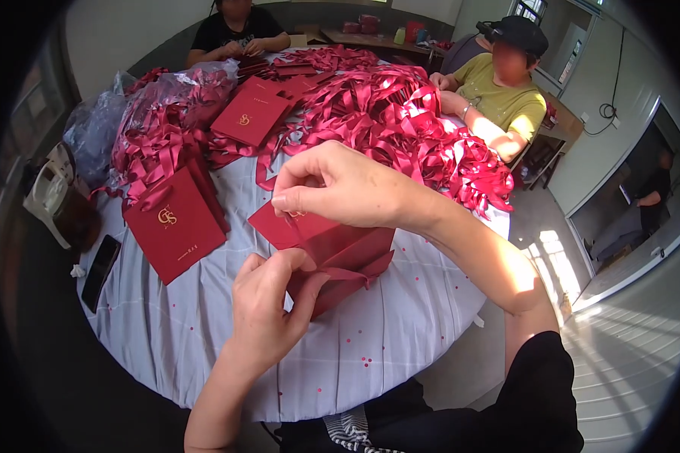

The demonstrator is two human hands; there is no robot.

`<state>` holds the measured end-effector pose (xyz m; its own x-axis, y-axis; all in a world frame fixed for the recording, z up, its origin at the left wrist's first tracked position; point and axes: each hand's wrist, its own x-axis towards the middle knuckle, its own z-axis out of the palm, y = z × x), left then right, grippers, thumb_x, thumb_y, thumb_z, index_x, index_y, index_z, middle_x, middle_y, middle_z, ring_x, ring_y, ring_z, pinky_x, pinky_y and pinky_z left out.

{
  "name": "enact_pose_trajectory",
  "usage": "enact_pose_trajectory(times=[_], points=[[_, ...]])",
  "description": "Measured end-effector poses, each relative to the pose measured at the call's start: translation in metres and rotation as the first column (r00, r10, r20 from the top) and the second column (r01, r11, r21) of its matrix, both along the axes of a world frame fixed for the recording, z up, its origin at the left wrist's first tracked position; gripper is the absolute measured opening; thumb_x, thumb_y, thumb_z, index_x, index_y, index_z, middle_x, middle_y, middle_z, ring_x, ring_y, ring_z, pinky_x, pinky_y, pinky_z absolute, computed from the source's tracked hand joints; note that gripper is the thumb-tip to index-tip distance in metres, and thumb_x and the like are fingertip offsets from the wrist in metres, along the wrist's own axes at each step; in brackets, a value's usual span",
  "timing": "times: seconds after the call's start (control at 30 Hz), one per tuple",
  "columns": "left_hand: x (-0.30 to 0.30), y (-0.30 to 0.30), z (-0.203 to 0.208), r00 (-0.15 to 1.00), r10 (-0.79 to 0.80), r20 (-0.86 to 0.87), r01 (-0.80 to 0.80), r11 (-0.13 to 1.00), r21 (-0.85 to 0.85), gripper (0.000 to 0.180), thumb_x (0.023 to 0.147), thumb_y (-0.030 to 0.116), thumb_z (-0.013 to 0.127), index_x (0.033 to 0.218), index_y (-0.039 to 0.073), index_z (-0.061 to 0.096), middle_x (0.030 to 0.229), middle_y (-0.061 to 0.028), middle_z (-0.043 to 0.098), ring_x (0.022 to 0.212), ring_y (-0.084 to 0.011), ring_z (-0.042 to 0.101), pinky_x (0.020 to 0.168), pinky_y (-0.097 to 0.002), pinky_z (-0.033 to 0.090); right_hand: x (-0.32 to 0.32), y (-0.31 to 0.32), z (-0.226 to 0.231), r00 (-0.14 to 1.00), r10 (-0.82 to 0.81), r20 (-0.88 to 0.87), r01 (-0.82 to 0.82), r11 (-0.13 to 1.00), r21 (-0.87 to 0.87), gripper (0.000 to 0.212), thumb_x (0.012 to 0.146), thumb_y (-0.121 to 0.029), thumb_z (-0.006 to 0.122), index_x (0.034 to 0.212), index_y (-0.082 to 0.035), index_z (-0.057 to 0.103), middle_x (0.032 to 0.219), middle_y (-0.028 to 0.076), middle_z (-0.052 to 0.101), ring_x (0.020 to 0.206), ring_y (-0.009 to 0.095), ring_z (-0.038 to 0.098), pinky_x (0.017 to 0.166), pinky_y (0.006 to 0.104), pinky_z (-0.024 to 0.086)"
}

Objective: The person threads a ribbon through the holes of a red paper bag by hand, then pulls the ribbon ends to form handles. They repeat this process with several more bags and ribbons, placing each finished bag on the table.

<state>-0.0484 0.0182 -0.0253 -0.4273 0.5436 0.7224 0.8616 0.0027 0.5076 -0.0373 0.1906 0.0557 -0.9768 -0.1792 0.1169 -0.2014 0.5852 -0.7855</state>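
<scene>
A red paper gift bag (355, 253) lies on the cloth in front of me, under my hands. My right hand (347, 185) is above it, thumb and forefinger pinched on a dark red ribbon (301, 232) that runs down toward the bag. At the bag's near left side, my left hand (264, 309) pinches the ribbon's lower part between thumb and forefinger; its fingertips partly hide the spot. More ribbon crosses the bag to a small knot near its right side. Left of my hands lies a flat red bag (177, 223) with a gold emblem.
A large heap of red ribbon-handled bags (385, 106) covers the table's far side. Further left are clear plastic wrap (98, 113), a pitcher (57, 196) and a black phone (102, 272). Small red dots are scattered on the pale tablecloth (408, 340). Two people sit across the table.
</scene>
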Motion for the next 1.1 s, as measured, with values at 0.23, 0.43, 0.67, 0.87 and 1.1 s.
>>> enact_pose_trajectory(times=[0.23, 0.43, 0.67, 0.87, 1.1], points=[[-0.002, 0.001, -0.001, 0.997, -0.046, -0.063, 0.043, 0.998, -0.034, 0.026, 0.068, -0.005, 0.07, 0.087, 0.0, 0.053, 0.075, -0.0045, 0.054, 0.052, -0.0084, 0.046, 0.041, -0.0201, 0.034, -0.023, 0.0, -0.004, 0.992, -0.07, -0.102, 0.029, 0.935, -0.354, 0.017, 0.084, -0.015, 0.058, 0.084, 0.001, 0.064, 0.077, 0.003, 0.062, 0.072, 0.006, 0.054, 0.065, 0.0209, 0.044], [-0.002, 0.001, -0.003, 0.999, -0.03, -0.019, 0.029, 0.998, -0.048, 0.027, 0.068, -0.006, 0.07, 0.089, -0.001, 0.053, 0.078, -0.0056, 0.056, 0.053, -0.0075, 0.048, 0.042, -0.0185, 0.035, -0.038, -0.005, -0.015, 0.98, -0.083, -0.179, 0.003, 0.915, -0.403, 0.017, 0.084, -0.014, 0.059, 0.084, 0.002, 0.064, 0.073, 0.003, 0.061, 0.065, 0.005, 0.052, 0.059, 0.0199, 0.042], [-0.001, 0.005, 0.001, 0.993, 0.025, -0.116, -0.03, 0.998, -0.046, 0.032, 0.066, -0.002, 0.069, 0.097, 0.005, 0.062, 0.064, -0.0011, 0.053, 0.05, -0.0139, 0.04, 0.051, -0.0268, 0.031, -0.037, -0.003, -0.022, 0.957, -0.176, -0.231, 0.071, 0.914, -0.4, 0.017, 0.084, -0.013, 0.058, 0.083, 0.003, 0.063, 0.073, 0.002, 0.06, 0.066, 0.006, 0.051, 0.062, 0.0211, 0.043], [0.0, 0.006, 0.001, 0.99, 0.043, -0.132, -0.05, 0.998, -0.049, 0.031, 0.066, -0.003, 0.069, 0.095, 0.006, 0.063, 0.061, -0.0005, 0.051, 0.05, -0.0137, 0.04, 0.051, -0.0272, 0.03, -0.044, -0.01, -0.024, 0.94, -0.234, -0.249, 0.093, 0.877, -0.472, 0.017, 0.079, -0.012, 0.059, 0.074, 0.004, 0.063, 0.07, 0.008, 0.063, 0.066, 0.009, 0.056, 0.061, 0.0245, 0.045], [-0.003, 0.009, -0.001, 0.995, 0.078, -0.058, -0.081, 0.996, -0.039, 0.024, 0.067, -0.003, 0.067, 0.09, 0.006, 0.063, 0.062, -0.0009, 0.051, 0.049, -0.014, 0.038, 0.05, -0.0268, 0.029, -0.041, -0.006, -0.025, 0.873, -0.286, -0.394, 0.151, 0.929, -0.338, 0.018, 0.08, -0.013, 0.059, 0.082, 0.005, 0.061, 0.074, 0.012, 0.062, 0.066, 0.017, 0.059, 0.062, 0.0291, 0.047]])
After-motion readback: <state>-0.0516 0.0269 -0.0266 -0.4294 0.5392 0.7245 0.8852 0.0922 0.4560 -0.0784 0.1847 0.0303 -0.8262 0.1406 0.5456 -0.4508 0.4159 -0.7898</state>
